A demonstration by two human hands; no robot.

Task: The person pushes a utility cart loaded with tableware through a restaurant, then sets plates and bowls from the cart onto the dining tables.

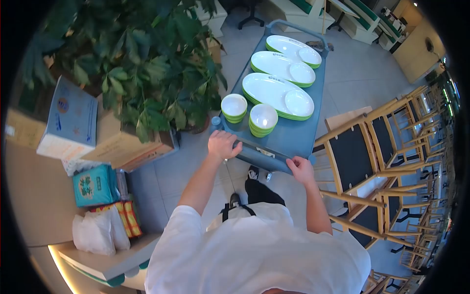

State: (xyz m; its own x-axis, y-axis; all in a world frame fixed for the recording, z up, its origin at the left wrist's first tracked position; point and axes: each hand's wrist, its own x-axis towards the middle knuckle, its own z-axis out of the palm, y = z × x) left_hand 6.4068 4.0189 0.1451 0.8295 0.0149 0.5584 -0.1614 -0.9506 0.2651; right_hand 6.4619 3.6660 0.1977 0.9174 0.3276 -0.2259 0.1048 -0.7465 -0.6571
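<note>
A grey cart (235, 132) stands in front of me, and both my hands are at its near edge. My left hand (223, 145) is wrapped over the left end of that edge, beside a stack of bowls. At the right end, my right hand (300, 169) grips the same edge with its fingers curled. Two stacks of white bowls with green outsides, one on the left (234, 106) and one nearer the middle (263, 117), sit on the cart. Behind them are three stacks of oval plates: near (264, 90), middle (271, 62) and far (284, 45).
A large leafy plant (161, 63) and cardboard boxes (117, 142) are close on the left, with a teal package (95, 186) and plastic bags (95, 232) below. Wooden chairs (350, 157) are stacked on the right. Tiled floor (176, 181) shows around the cart.
</note>
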